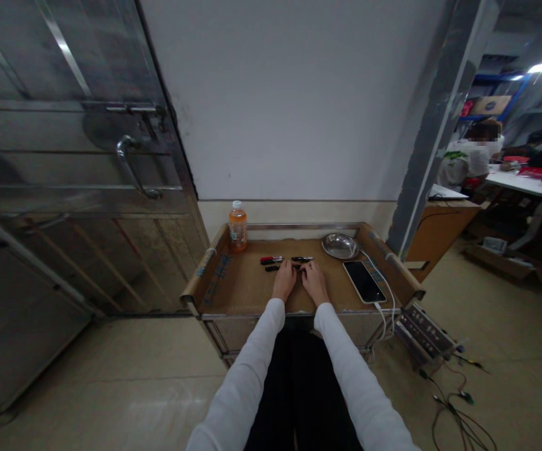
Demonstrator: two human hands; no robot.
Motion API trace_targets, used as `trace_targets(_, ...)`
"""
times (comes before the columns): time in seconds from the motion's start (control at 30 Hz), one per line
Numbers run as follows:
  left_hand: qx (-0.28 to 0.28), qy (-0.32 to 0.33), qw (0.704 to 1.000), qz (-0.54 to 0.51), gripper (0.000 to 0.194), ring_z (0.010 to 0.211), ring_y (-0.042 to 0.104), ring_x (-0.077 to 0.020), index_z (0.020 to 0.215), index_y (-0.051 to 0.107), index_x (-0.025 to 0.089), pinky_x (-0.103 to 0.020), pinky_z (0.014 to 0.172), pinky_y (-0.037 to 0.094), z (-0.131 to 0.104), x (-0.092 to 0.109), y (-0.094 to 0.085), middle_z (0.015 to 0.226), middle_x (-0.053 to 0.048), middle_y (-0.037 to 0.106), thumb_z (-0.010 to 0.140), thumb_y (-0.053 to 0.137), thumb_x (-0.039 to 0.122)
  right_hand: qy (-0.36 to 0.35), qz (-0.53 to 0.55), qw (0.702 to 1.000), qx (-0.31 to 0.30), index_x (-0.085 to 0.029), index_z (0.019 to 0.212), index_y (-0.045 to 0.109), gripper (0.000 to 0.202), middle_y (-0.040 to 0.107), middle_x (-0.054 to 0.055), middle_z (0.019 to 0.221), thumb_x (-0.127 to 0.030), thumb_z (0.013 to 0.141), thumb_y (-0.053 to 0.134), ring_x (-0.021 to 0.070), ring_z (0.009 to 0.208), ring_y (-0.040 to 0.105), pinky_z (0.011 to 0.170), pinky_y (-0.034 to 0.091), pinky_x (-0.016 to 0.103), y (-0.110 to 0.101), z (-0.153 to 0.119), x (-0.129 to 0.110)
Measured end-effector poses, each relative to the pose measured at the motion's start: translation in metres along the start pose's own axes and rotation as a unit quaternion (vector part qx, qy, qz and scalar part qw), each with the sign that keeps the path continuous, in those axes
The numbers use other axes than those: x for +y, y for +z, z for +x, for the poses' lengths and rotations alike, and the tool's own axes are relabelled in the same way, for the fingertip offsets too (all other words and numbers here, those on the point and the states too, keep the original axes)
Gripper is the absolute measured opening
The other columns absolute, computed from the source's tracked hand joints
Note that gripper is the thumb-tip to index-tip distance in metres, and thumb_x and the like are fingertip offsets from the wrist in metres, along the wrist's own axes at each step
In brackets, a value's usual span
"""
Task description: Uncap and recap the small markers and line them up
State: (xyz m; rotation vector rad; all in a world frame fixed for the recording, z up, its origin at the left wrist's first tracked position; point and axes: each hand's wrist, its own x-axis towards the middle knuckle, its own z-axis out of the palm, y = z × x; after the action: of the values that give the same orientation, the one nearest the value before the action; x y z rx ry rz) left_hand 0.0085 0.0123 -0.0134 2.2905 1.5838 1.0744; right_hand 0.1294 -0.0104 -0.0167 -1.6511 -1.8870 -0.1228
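Note:
My left hand point(285, 279) rests low over the cardboard-lined tray top point(243, 291) of a cart, its fingers curled forward. Beside it a black marker point(271, 268) lies flat, its right end hidden by the hand. My right hand point(315, 282) is close by on the right, fingers bent inward around a small dark pen-like piece point(298, 267) between the two hands. Just beyond the fingertips lie a red-and-black marker point(271, 259) and another black marker point(302, 259). What the left fingers hold, if anything, is hidden.
An orange drink bottle point(238, 227) stands at the tray's back left corner. To the right are a round metal dish point(340, 246) and a phone point(363, 282) with a white cable point(383, 275). A power strip point(425, 335) and loose cables lie on the floor. People sit at far right.

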Motion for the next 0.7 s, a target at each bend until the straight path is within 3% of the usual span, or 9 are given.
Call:
trace_targets(0.13, -0.032, 0.038, 0.999, 0.014, 0.013, 0.095, 0.058, -0.0184, 0.092, 0.057, 0.018, -0.035, 0.089, 0.047, -0.0031, 0.001, -0.0022, 0.097, -0.008, 0.057, 0.086, 0.047, 0.012, 0.022, -0.022, 0.999, 0.009, -0.018, 0.095, 0.061, 0.021, 0.059, 0.009, 0.102, -0.013, 0.087, 0.043, 0.0204, 0.095, 0.052, 0.084, 0.039, 0.031, 0.001, -0.0011, 0.0014)
trace_targets(0.37, -0.014, -0.006, 0.998, 0.063, 0.012, 0.095, 0.058, -0.0198, 0.098, 0.054, 0.015, -0.034, 0.087, 0.045, 0.0004, 0.0016, -0.0032, 0.101, -0.01, 0.057, 0.088, 0.048, 0.015, 0.074, -0.074, 0.994, 0.022, -0.014, 0.101, 0.059, 0.025, 0.062, 0.011, 0.096, -0.01, 0.086, 0.04, 0.0221, 0.091, 0.051, 0.083, 0.036, 0.033, -0.0042, -0.0028, -0.0015)
trace_targets(0.57, -0.028, -0.007, 0.993, 0.112, 0.013, 0.096, 0.056, -0.0228, 0.096, 0.055, 0.014, -0.035, 0.087, 0.044, -0.0007, 0.0027, -0.0028, 0.101, -0.013, 0.058, 0.09, 0.048, 0.023, 0.059, -0.098, 0.993, -0.002, -0.014, 0.1, 0.06, 0.027, 0.06, 0.013, 0.102, -0.009, 0.085, 0.039, 0.0232, 0.095, 0.049, 0.085, 0.036, 0.034, -0.0081, -0.0039, -0.0067)
trace_targets(0.7, -0.035, 0.008, 0.99, 0.135, 0.018, 0.103, 0.054, -0.0242, 0.1, 0.057, 0.013, -0.037, 0.091, 0.042, -0.0023, 0.0063, -0.0044, 0.105, -0.014, 0.058, 0.091, 0.042, 0.019, 0.053, -0.089, 0.995, -0.016, -0.013, 0.108, 0.059, 0.031, 0.058, 0.014, 0.108, -0.009, 0.085, 0.039, 0.0239, 0.101, 0.048, 0.086, 0.035, 0.034, -0.0077, -0.004, -0.0073)
